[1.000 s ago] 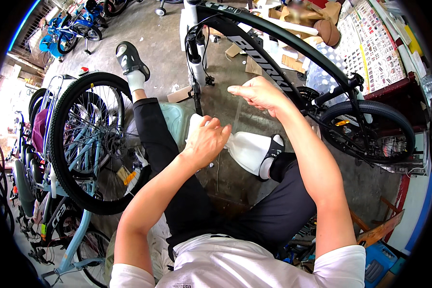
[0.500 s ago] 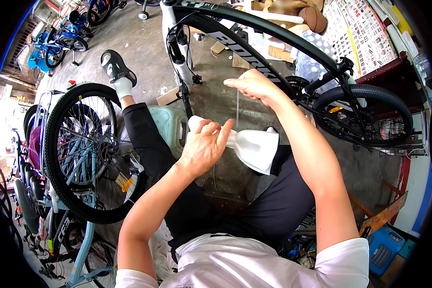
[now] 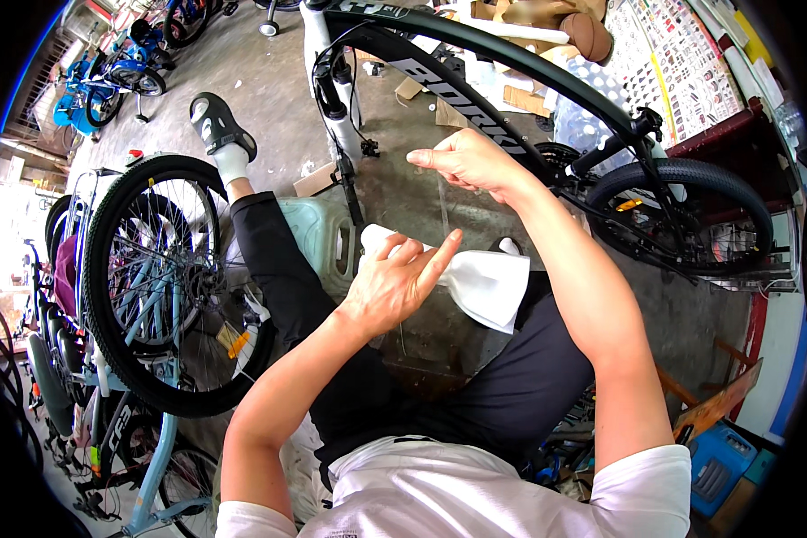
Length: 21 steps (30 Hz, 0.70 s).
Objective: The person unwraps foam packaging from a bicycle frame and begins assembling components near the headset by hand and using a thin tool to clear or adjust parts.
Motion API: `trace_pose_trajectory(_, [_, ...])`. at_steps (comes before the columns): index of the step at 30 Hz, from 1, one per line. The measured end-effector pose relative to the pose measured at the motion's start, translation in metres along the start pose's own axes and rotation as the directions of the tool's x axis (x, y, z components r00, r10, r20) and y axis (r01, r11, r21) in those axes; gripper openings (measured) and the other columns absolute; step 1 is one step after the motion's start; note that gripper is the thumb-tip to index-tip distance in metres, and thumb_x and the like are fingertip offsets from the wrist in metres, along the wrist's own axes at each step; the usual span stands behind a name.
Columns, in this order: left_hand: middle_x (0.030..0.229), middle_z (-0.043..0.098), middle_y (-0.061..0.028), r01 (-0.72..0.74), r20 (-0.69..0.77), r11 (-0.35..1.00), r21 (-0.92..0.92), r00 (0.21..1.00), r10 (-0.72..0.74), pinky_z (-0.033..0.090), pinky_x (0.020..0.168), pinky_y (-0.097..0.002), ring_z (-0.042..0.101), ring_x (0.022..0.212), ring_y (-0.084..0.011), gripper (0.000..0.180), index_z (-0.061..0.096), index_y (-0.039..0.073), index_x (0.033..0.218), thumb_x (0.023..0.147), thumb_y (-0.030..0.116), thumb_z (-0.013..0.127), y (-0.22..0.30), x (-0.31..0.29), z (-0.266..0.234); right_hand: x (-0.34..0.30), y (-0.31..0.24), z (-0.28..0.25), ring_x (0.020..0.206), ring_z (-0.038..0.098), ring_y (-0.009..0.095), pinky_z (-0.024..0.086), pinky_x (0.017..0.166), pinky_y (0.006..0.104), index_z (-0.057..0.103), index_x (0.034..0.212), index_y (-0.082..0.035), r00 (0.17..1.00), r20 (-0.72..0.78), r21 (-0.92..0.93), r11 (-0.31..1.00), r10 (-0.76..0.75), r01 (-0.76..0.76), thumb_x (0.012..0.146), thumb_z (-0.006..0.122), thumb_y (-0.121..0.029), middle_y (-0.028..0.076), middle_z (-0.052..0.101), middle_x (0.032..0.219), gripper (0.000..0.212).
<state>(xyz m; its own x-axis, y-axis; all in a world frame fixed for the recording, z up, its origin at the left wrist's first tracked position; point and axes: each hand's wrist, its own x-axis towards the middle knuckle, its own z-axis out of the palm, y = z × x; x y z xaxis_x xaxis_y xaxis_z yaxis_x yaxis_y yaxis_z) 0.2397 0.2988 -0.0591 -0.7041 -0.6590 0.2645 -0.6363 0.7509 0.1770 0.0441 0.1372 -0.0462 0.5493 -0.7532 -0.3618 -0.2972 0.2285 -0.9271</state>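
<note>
Gripping a bunched white sheet (image 3: 489,289), left hand (image 3: 390,282) closed round its narrow part, loose end flared before the right knee, right hand (image 3: 468,170) curled beyond, unclear if holding anything, bike (image 3: 439,85) ahead, wheel (image 3: 191,258) at left

Left fingers (image 3: 401,250) half-curled, right fingers (image 3: 440,161) bunched, both arms (image 3: 592,296) bent
</note>
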Motion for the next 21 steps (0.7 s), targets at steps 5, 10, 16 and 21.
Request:
trace_pose_trajectory(5, [0.117,0.071,-0.0021,0.007,-0.098,1.000,-0.022,0.995,-0.009,0.045,0.099,-0.0391,0.061,0.102,-0.0197,0.067,0.052,0.003,0.145,0.080,0.010,0.066,0.002,0.005,-0.022,0.008,0.025,-0.006,0.042,0.033,0.007,0.024,0.042,0.0289,0.045,0.052,-0.015,0.991,-0.034,-0.078,0.989,0.126,-0.128,0.091,0.077,-0.049,-0.005,0.040,0.049,0.061])
trace_pose_trajectory(10, [0.121,0.073,-0.0007,0.111,-0.227,0.991,-0.069,0.966,-0.124,0.045,0.095,-0.0384,0.062,0.097,-0.0216,0.062,0.065,0.010,0.133,0.072,0.003,0.072,-0.005,0.004,-0.036,0.007,0.049,-0.001,0.044,0.034,0.007,0.024,0.042,0.0290,0.049,0.054,-0.014,0.979,0.033,-0.065,0.977,0.203,-0.201,0.090,0.076,-0.054,-0.004,0.044,0.051,0.061])
trace_pose_trajectory(16, [0.107,0.073,-0.0077,0.467,-0.117,0.662,-0.587,0.760,-0.640,0.052,0.088,-0.0348,0.065,0.097,-0.0227,0.054,0.070,0.007,0.126,0.074,-0.010,0.073,-0.023,-0.014,-0.041,-0.022,0.048,0.022,0.066,0.057,0.008,0.047,0.061,0.0281,0.072,0.093,-0.004,0.994,0.014,0.308,0.946,0.105,-0.104,0.101,0.062,-0.046,-0.001,0.063,0.076,0.044])
trace_pose_trajectory(21, [0.116,0.073,-0.0061,0.348,0.225,-0.008,-0.937,0.586,-0.779,0.056,0.091,-0.0296,0.068,0.103,-0.0129,0.056,0.059,0.000,0.139,0.086,-0.003,0.077,-0.050,-0.026,-0.058,0.015,0.061,0.015,0.081,0.056,0.010,0.047,0.077,0.0268,0.070,0.103,-0.005,0.981,-0.194,-0.076,0.997,-0.017,0.002,0.100,0.057,-0.057,0.000,0.066,0.091,0.053])
